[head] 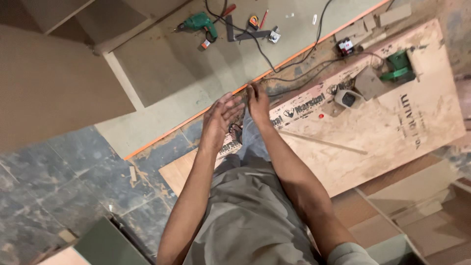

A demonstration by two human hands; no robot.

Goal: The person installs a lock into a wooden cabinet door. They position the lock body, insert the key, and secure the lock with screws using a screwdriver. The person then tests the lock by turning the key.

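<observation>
Left hand point(222, 118) open, fingers spread, holding nothing. Right hand point(258, 102): grip cannot be told. Both hover over one plywood board point(392, 132), long axis running toward upper right. One green drill point(198, 23) lies well apart.

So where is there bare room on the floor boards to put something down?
Free: the pale board between the drill and the orange edge, and the plywood right of the thin stick. Crowded: the top by the cables and around the green tool.
</observation>
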